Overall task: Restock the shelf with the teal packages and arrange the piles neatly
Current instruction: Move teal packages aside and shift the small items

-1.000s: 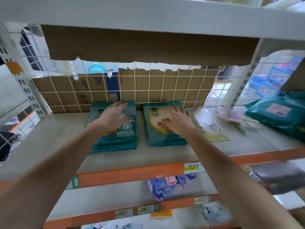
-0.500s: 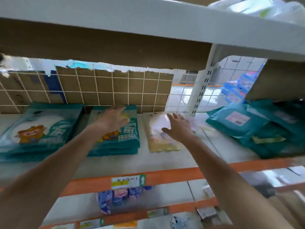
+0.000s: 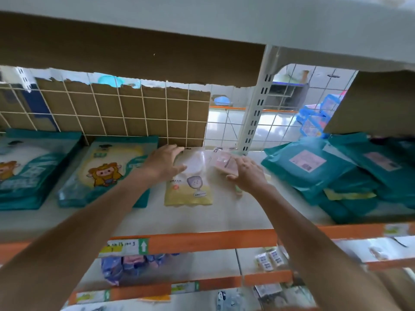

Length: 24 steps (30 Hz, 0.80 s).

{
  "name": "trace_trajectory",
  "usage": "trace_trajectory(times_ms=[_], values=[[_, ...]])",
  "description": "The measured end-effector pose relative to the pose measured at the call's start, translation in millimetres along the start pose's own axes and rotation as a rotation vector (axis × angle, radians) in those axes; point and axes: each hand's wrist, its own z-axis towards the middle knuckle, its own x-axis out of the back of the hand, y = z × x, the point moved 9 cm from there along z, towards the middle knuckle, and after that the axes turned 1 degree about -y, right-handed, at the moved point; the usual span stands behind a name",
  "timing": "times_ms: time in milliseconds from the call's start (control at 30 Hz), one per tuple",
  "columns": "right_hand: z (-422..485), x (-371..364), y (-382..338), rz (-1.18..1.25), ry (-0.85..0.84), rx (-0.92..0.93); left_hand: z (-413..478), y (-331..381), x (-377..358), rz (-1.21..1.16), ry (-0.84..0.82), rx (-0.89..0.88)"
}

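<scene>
fingers [image 3: 177,149] straight, your left hand [image 3: 165,161] lies over the clear yellow-bottomed plastic pouch [image 3: 188,190]; your right hand [image 3: 248,175] touches the flat pink packet [image 3: 224,163], grasp unclear.

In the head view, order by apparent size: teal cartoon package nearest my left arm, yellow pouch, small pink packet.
Largest: teal plastic cartoon package.
Then flat yellow and clear pouch, partly under the left hand.
Smallest: pink packet, partly hidden by the right hand.
</scene>
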Motion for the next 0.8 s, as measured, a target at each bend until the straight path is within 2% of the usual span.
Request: trace_trajectory(times_ms=[300, 433, 600, 700, 733, 800], values=[[30, -6, 15, 0.163, -0.109, -0.015, 22, 7, -13, 0.018, -0.019, -0.046], [36, -11, 20, 0.157, -0.16, 0.011, 25, 2, -12, 0.001, -0.013, -0.042], [41, -3, 22, 0.164, -0.093, 0.077, 32, 2, -12, -0.057, 0.018, -0.053], [44, 22, 11, 0.31, 0.014, 0.187, 40, 6, -10, -0.193, 0.05, -0.056], [43, 31, 7, 0.429, 0.011, 0.211, 42, 8, -10, -0.284, 0.046, -0.038], [41, 42, 2, 0.761, -0.105, 0.205, 47, 15, -12, -0.522, 0.017, 0.007]])
